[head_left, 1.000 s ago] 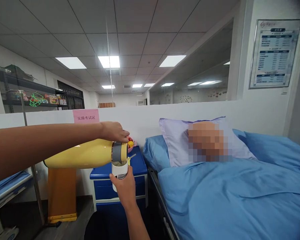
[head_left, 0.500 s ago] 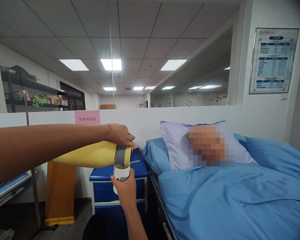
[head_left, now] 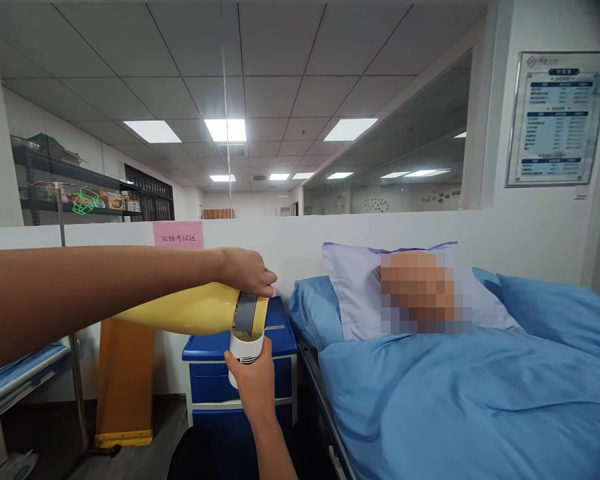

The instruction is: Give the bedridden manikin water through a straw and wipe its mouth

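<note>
Yellow metal is what shows first: a yellow flask point(head_left: 190, 310) is held on its side, nearly level, at chest height in front of the person. It is gripped near its neck by the left hand point(head_left: 247, 270), whose fingers point(head_left: 265, 290) are wrapped over the top just above the grey collar point(head_left: 245, 313). The flask's mouth is turned down over a white cup point(head_left: 244, 347), which is held upright directly beneath it, rim close against the collar. The cup is clasped from below and behind by the right hand point(head_left: 255, 383), with the fingers closed round its lower part. What is inside the cup cannot be made out, and no stream is seen between mouth and rim.

Both vessels are held in the air, in front of a blue bedside cabinet point(head_left: 210, 387) that stands against a white partition point(head_left: 380, 230). A pink sign point(head_left: 178, 235) is stuck to the partition above the left forearm. An orange board point(head_left: 125, 380) is propped on the floor just left of the cabinet, partly hidden by the flask, and a metal pole point(head_left: 67, 320) is crossed by the forearm. Just right of the cabinet a bed is placed, spread with a blue cover point(head_left: 455, 400); a person is lying there with the head on a lilac pillow point(head_left: 355, 287). A framed notice point(head_left: 555, 120) is hung on the wall at the upper right.
</note>
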Available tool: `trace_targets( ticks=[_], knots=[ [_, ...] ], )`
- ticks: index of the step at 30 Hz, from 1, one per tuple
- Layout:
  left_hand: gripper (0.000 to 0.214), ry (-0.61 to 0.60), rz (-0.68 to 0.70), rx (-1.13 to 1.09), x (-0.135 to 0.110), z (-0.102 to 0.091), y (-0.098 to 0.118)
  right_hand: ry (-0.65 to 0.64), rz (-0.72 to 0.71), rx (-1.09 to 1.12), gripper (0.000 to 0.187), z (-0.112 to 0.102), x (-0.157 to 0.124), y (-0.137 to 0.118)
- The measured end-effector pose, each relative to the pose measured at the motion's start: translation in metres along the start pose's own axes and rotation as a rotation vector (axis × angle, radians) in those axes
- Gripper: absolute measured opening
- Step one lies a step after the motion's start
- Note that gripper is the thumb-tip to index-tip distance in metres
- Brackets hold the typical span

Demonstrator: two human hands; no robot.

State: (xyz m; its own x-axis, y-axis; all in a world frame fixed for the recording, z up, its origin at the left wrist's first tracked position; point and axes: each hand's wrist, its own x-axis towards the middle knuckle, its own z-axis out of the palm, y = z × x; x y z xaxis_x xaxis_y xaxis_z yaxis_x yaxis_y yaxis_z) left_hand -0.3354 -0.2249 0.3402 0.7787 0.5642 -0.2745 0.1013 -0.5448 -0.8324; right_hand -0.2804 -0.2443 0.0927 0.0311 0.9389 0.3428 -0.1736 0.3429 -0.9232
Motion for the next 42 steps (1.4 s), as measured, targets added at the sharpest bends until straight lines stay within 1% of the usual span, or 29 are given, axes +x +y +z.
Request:
trace_targets(
  ticks=[3, 8, 11, 16, 20, 24, 27, 29, 32, 35, 39, 42],
  knots=[
    [0.032, -0.035, -0.007, 0.025, -0.004, -0.007, -0.003, 0.002, -0.027, 0.006, 0.050, 0.000, 0.002, -0.004],
    [0.032, -0.108, -0.093, -0.018, -0.016, -0.017, -0.008, -0.031, -0.060, 0.049, 0.045, 0.002, 0.003, -0.012],
    [0.035, -0.112, -0.087, 0.007, -0.022, -0.018, -0.010, -0.048, -0.063, 0.031, 0.045, 0.004, 0.001, -0.014],
    [0.033, -0.078, -0.072, 0.113, -0.029, -0.018, -0.013, -0.063, -0.057, 0.066, 0.047, 0.006, -0.002, -0.015],
    [0.031, -0.082, -0.079, 0.119, -0.028, -0.020, -0.013, -0.069, -0.070, 0.070, 0.048, 0.007, -0.002, -0.018],
    [0.028, -0.087, -0.090, 0.159, -0.025, -0.022, -0.009, -0.057, -0.075, 0.060, 0.045, 0.009, -0.001, -0.020],
    [0.026, -0.099, -0.112, 0.144, -0.023, -0.022, -0.005, -0.031, -0.076, 0.033, 0.045, 0.010, -0.001, -0.021],
    [0.025, -0.103, -0.120, 0.138, -0.021, -0.022, -0.004, -0.039, -0.082, 0.019, 0.044, 0.009, -0.001, -0.020],
    [0.024, -0.074, -0.119, 0.141, -0.020, -0.020, -0.005, -0.049, -0.098, 0.017, 0.043, 0.010, -0.001, -0.019],
    [0.025, -0.038, -0.124, 0.113, -0.020, -0.019, -0.004, -0.033, -0.112, 0.021, 0.044, 0.012, -0.002, -0.018],
    [0.025, -0.097, -0.116, 0.108, -0.022, -0.023, -0.002, -0.053, -0.105, 0.028, 0.046, 0.014, -0.005, -0.020],
    [0.028, -0.136, -0.095, 0.141, -0.022, -0.025, 0.000, -0.087, -0.084, 0.033, 0.044, 0.014, -0.006, -0.022]
  ],
)
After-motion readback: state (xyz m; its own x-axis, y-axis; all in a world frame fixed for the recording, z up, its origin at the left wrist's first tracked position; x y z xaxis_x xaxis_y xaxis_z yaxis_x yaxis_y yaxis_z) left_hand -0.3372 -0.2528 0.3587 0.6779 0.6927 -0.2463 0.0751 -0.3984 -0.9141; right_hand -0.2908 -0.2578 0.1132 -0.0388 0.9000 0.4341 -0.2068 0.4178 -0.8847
